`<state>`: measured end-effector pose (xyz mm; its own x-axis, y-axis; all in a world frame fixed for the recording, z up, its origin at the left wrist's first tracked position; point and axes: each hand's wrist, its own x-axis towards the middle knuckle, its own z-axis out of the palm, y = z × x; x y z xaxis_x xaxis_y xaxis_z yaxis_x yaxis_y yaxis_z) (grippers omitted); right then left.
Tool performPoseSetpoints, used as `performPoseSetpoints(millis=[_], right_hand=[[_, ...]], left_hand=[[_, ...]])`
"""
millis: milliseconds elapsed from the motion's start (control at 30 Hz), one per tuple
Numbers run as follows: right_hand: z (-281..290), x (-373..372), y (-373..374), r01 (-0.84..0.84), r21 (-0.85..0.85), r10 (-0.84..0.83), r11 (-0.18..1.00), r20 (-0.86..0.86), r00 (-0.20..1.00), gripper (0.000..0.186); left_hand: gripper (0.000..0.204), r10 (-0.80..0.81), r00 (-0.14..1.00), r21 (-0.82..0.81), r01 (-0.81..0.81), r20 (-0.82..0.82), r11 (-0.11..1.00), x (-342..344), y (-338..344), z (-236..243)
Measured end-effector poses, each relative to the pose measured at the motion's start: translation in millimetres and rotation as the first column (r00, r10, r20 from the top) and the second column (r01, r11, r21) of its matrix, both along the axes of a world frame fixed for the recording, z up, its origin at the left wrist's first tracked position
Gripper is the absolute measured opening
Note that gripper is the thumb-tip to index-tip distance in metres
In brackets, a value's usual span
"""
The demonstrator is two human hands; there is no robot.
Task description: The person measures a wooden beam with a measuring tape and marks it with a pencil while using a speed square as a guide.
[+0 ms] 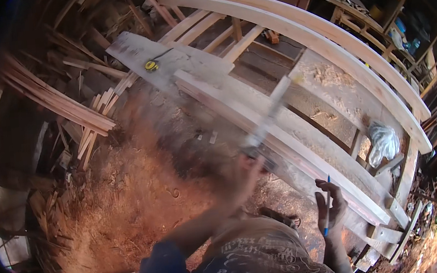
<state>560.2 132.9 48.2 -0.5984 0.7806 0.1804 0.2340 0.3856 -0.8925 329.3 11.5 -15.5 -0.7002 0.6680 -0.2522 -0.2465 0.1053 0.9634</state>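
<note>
The left hand is firmly gripping the near end of a blurred metallic tool pointing toward one o'clock, probably light, stiff and best held there, while the half-curled right hand at four o'clock is loosely holding a blue pen.

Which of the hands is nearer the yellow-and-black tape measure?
Left: the left hand is below and right of the tape measure in view; the right hand is farther that way.
</note>
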Motion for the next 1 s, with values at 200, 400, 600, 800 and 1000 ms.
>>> performPoseSetpoints(millis=[200, 400, 600, 800, 1000], right_hand=[[-4, -45, 13, 0.040, -0.114, -0.043, 0.993, -0.022, 0.999, 0.020], [2, -75, 63, -0.072, 0.103, 0.061, 0.992, 0.100, 0.993, 0.038], [13, -149, 106, -0.105, -0.057, 0.101, 0.993, -0.071, 0.992, 0.028], [26, -278, 102, -0.205, -0.194, 0.169, 0.960, -0.187, 0.968, 0.019], [-1, -439, 64, -0.322, -0.158, 0.306, 0.933, -0.121, 0.944, 0.010]], left_hand=[[0.032, 0.352, 0.915, 0.104, -0.376, 0.197, 0.921, -236, -27, -26], [0.024, 0.335, 0.923, 0.101, -0.358, 0.190, 0.928, -323, -3, -47], [0.023, 0.395, 0.898, 0.097, -0.418, 0.195, 0.903, -334, 8, -33], [0.023, 0.322, 0.912, 0.157, -0.368, 0.253, 0.917, -345, 1, -31], [0.022, 0.201, 0.964, 0.171, -0.231, 0.173, 0.958, -364, -8, -34]])
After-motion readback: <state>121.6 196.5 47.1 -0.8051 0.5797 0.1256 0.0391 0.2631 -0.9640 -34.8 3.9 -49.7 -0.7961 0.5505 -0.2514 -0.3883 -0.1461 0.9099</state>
